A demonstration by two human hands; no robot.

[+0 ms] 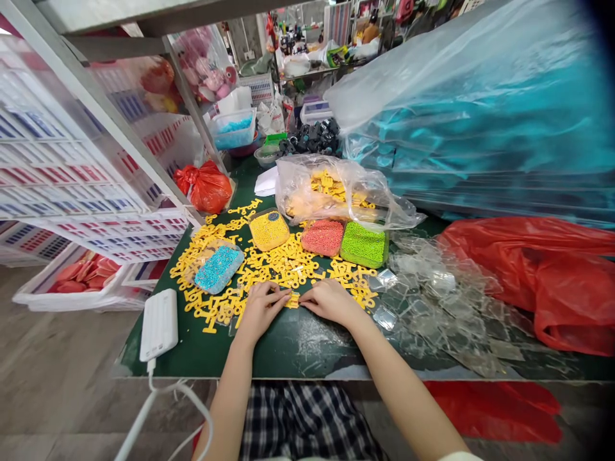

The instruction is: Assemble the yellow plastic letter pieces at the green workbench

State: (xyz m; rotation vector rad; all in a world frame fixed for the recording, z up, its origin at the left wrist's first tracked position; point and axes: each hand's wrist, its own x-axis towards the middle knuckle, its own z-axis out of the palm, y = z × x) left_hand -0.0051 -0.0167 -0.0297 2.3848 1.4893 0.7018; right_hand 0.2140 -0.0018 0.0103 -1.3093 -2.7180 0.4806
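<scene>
My left hand point(265, 307) and my right hand point(331, 301) are close together near the front of the green table, with a small yellow plastic piece point(293, 299) between their fingertips. Both hands have their fingers closed at that piece. Many loose yellow pieces point(283, 262) are spread behind and beside them. Among these stand containers of small beads: blue point(219, 267) at the left, yellow point(269, 230) in the middle, then red point(323, 237) and green point(364, 244). Behind the beads lies a clear bag point(336, 189) with more yellow pieces inside.
Clear flat plastic pieces point(437, 294) are heaped at the right, beside red plastic bags point(552, 275). A white power bank point(159, 324) with a cable lies at the front left. A tied red bag point(205, 186) and white crates point(115, 237) are beyond. Large blue bundles point(485, 128) fill the back right.
</scene>
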